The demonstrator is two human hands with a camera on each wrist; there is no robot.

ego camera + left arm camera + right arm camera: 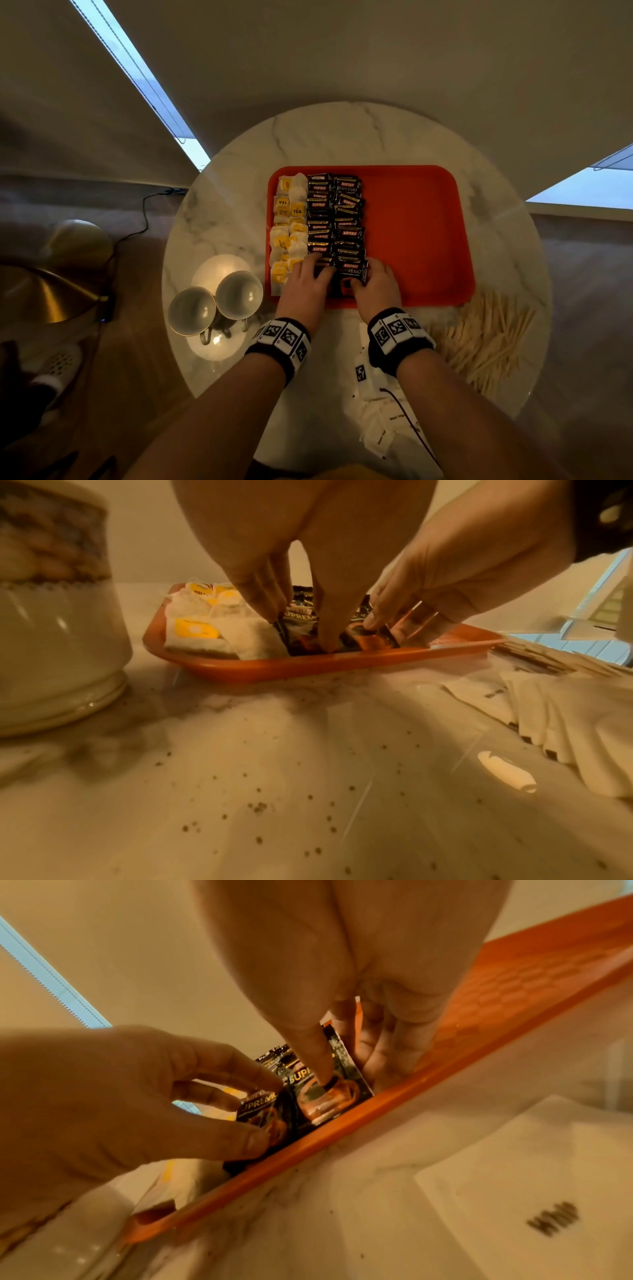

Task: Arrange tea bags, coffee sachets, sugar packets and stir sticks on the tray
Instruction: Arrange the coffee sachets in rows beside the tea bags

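Coffee sachets (337, 219) lie in two columns on the red tray (418, 233) at the desk (342, 137) centre, beside two columns of tea bags (287, 233) along the tray's left edge. At the tray's near edge, the left hand (305, 284) pinches one sachet (260, 1112) between thumb and fingers (240, 1069); the right hand (375, 284) pinches the neighbouring sachet (325, 1093). Stir sticks (479, 342) lie heaped toward the desk's near right edge, white sugar packets (376, 421) at its near edge, two cups (215, 308) near its left edge.
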